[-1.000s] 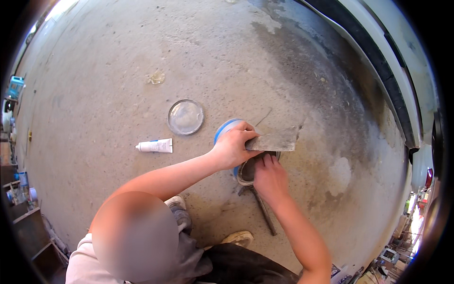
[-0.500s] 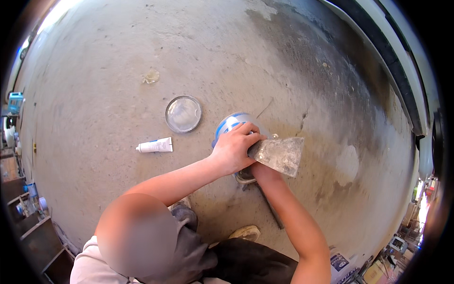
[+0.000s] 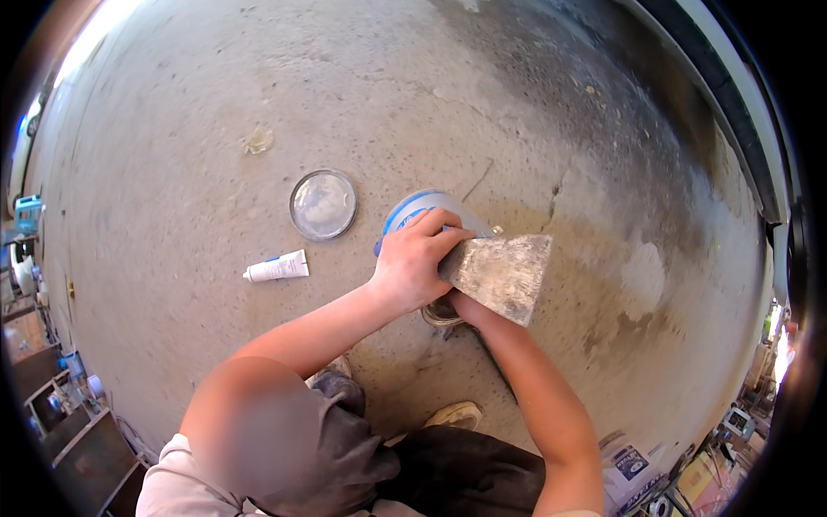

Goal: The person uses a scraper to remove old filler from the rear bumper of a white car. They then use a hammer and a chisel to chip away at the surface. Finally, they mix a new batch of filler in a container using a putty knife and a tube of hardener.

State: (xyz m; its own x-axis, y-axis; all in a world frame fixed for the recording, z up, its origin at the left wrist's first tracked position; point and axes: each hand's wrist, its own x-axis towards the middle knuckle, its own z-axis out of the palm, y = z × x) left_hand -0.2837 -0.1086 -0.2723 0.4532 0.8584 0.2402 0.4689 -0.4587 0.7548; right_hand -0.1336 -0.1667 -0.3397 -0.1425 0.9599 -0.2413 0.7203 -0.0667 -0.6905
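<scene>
My left hand [image 3: 413,258] is closed on a wide, scuffed metal scraper [image 3: 495,276], its blade pointing right. That hand is over the upper part of a white and blue can [image 3: 405,207], which appears tipped on its side. My right hand [image 3: 469,312] reaches in at the can's dark open end [image 3: 439,316], its fingers hidden beneath the scraper. A dark metal bar [image 3: 497,364] lies on the floor by my right forearm. To the left are a round metal lid [image 3: 323,204] and a white tube [image 3: 276,267].
The concrete floor [image 3: 189,146] has stains and a small crumpled scrap [image 3: 258,140]. A large curved panel [image 3: 745,155], probably part of a vehicle, edges the upper right. Clutter and metal shelving [image 3: 77,448] line the left. A sack [image 3: 629,474] and more clutter sit at lower right.
The scraper's blade has turned so its face spreads downward over my right hand, whose fingers were visible earlier and are now covered. My left hand has shifted slightly left.
</scene>
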